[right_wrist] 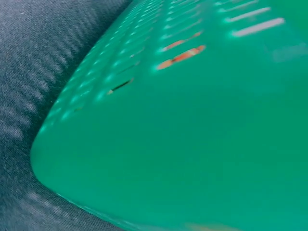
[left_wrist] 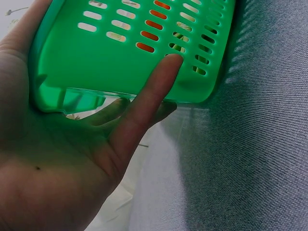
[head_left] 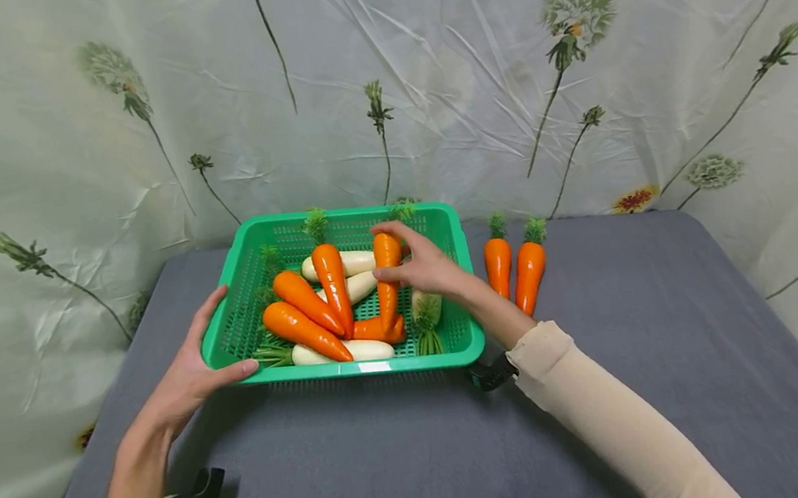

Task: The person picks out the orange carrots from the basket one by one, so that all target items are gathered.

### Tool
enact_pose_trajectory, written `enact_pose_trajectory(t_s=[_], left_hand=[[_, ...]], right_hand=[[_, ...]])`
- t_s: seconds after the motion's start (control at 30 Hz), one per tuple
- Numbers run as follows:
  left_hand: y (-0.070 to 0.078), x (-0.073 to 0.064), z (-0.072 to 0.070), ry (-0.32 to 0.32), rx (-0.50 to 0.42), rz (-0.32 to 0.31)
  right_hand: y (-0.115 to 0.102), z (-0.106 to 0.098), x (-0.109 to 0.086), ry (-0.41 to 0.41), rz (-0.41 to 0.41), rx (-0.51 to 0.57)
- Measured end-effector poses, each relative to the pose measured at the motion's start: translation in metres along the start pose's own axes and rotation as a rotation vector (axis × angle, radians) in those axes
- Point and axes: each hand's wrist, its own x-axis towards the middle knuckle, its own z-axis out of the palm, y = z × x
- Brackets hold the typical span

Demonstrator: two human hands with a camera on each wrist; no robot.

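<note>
A green plastic basket (head_left: 354,370) with slotted walls holds several orange carrots (head_left: 304,329) and several white radishes (head_left: 374,350). My left hand (head_left: 191,372) grips its left end, thumb along the front rim and fingers at the left side. In the left wrist view, a finger lies against the slotted basket wall (left_wrist: 62,72). Over the right part of the basket, my right hand (head_left: 431,265) pinches a carrot (head_left: 389,292) between thumb and fingers, its narrow end pointing toward me. The right wrist view is filled mostly by the basket's outer wall (right_wrist: 192,144); that hand is hidden there.
Two carrots (head_left: 499,264) with green tops lie side by side on the grey cloth (head_left: 643,318), just right of the basket. A pale curtain (head_left: 429,135) printed with dandelions hangs behind the table and along its sides.
</note>
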Motion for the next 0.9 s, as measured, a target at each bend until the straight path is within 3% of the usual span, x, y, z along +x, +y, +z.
enact_pose_trajectory(t_s=[0.17,0.6,0.9], left_hand=[[-0.001,0.0,0.0,0.002,0.008,0.002],[-0.002,0.001,0.0,0.004,0.011,0.004],[-0.001,0.001,0.001,0.006,0.005,-0.001]], right_hand=[[-0.007,-0.008,-0.008,0.014,-0.038,-0.01],[-0.007,-0.032,-0.021,0.091,-0.024,0.114],[-0.009,-0.045,-0.028,0.099,-0.051,0.19]])
